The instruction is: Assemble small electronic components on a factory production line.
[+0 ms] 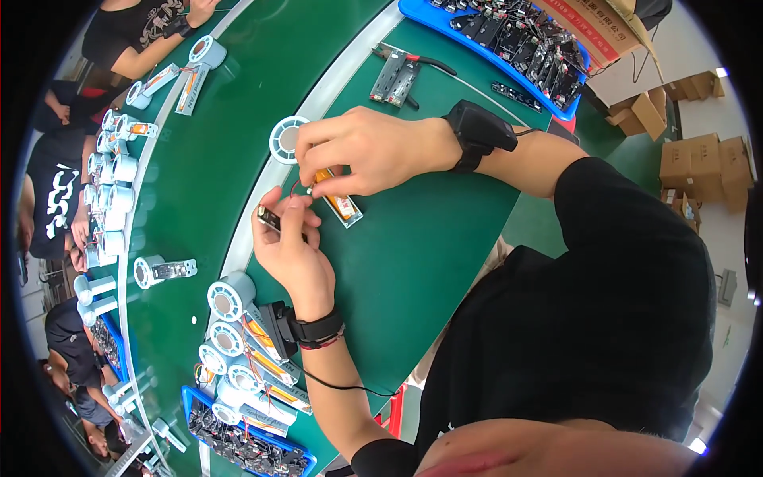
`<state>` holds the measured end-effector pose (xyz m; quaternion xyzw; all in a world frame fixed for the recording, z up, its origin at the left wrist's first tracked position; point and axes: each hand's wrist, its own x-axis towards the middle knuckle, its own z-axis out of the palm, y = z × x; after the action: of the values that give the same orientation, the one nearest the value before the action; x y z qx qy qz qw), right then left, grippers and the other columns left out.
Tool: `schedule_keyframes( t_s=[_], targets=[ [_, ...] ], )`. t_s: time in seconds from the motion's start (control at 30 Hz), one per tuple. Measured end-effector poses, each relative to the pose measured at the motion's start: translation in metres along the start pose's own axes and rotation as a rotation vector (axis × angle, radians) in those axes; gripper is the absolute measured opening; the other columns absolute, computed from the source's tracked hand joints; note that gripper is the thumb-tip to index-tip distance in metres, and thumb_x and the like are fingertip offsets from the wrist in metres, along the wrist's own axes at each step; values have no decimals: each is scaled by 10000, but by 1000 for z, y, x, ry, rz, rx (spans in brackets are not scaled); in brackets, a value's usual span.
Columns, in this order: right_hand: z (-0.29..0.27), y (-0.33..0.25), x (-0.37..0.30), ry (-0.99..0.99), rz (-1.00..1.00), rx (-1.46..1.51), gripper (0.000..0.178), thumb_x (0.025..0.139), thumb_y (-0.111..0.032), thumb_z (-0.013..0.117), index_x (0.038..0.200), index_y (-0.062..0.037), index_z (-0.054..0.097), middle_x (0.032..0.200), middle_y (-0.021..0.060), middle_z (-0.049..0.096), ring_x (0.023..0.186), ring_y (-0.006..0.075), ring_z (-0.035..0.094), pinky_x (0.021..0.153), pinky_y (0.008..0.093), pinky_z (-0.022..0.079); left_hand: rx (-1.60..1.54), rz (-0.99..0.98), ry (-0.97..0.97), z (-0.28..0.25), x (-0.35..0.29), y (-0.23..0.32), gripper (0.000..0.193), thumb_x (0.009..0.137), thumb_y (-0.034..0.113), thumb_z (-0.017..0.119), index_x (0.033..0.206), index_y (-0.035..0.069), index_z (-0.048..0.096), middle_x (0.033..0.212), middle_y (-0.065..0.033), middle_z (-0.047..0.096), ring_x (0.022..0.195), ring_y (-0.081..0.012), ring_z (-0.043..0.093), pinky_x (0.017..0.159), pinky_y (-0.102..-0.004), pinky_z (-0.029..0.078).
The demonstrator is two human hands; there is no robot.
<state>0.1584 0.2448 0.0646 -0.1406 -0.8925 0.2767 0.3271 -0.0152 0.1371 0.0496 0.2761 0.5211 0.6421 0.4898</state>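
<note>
A light-blue handheld fan (284, 141) lies on the green table under my hands, its round grille head at the far end. Its open handle shows an orange battery (340, 199) with a white label. My left hand (292, 246) is closed on a small black circuit board (269, 217), held between thumb and fingers beside the handle. Bent over the fan, my right hand (358, 151) has thumb and finger pinched at a small white wire connector (309, 191). A thin red wire (294, 188) runs between the two hands. My right fingers partly hide the fan.
Several fans (230, 338) are piled by my left forearm, above a blue tray of circuit boards (191, 405). Pliers (433, 65) and grey fixture blocks (395, 78) lie at the top. Another blue tray (445, 28) and a carton (592, 32) stand beyond. Co-workers sit across the green belt (179, 215).
</note>
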Motion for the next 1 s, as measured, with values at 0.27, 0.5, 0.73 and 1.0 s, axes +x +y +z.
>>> schedule_keyframes(
  t_s=[0.27,0.5,0.73,1.0],
  targets=[
    [4,8,-2,5,-99,-75,118,871,-147,773,941,-63,731,984,28,642,759,217,670,639,329,548,135,33,-9,-5,0,1,287,1003,118,566,1244,-37,574,906,-86,682,622,-66,525,503,-194,341],
    [11,1,-2,128,-95,-2,98,895,-158,750,962,-87,750,853,23,640,718,206,662,576,323,530,231,130,-188,-7,0,-4,340,1041,191,516,1257,-46,628,850,-34,609,630,-56,471,516,-203,324],
    [12,-6,-7,126,-136,-284,79,885,-162,735,917,-90,734,794,19,571,651,165,622,508,307,490,268,81,-236,-4,-6,-5,388,1082,268,499,1236,-50,658,810,3,552,626,-44,431,531,-201,314],
    [17,3,-8,168,-280,-452,78,804,-122,713,873,-89,694,776,-4,536,649,142,597,497,290,470,456,-12,-159,-2,-6,6,427,1096,329,498,1188,-43,688,772,14,546,595,-40,413,510,-207,298]
  ],
)
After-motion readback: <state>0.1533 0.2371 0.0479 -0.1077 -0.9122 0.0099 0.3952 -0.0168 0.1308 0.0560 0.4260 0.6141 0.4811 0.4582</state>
